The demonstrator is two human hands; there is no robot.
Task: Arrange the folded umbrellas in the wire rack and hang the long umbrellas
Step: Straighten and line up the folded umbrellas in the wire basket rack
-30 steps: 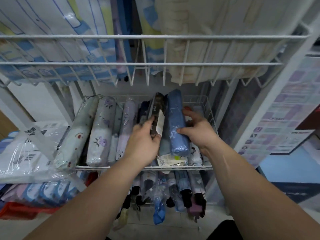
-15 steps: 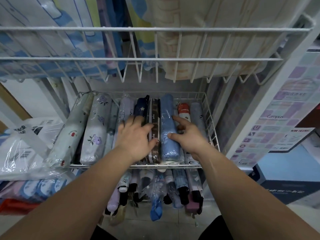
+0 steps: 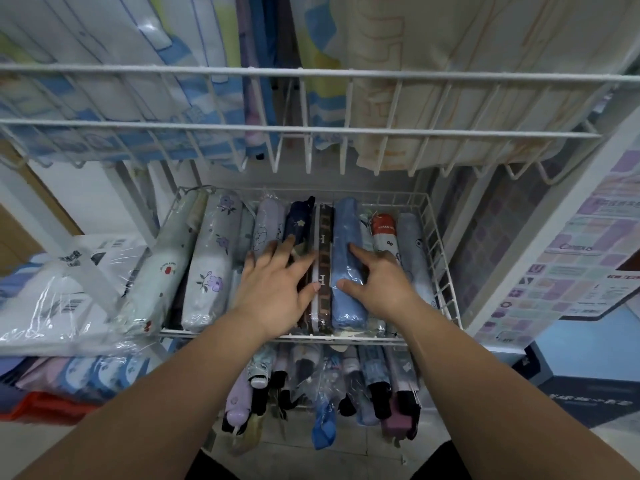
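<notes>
Plastic-wrapped packs [image 3: 52, 292] lie at mid-left of the frame, beside the rack [image 3: 441, 251]. Folded umbrellas fill the rack side by side at centre frame, starting with a green umbrella [image 3: 162, 271] on the left. The left hand [image 3: 273, 285] lies flat on them, fingers spread wide and thumb touching the brown umbrella [image 3: 325, 230]. Just to its right, the right hand [image 3: 381, 282] rests on the blue umbrella [image 3: 346, 223], thumb and forefinger straight and apart. Lower umbrellas [image 3: 325, 410] show beneath the rack.

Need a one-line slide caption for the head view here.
Left hand and right hand rest, fingers spread, on folded umbrellas packed side by side in the wire basket.
</notes>
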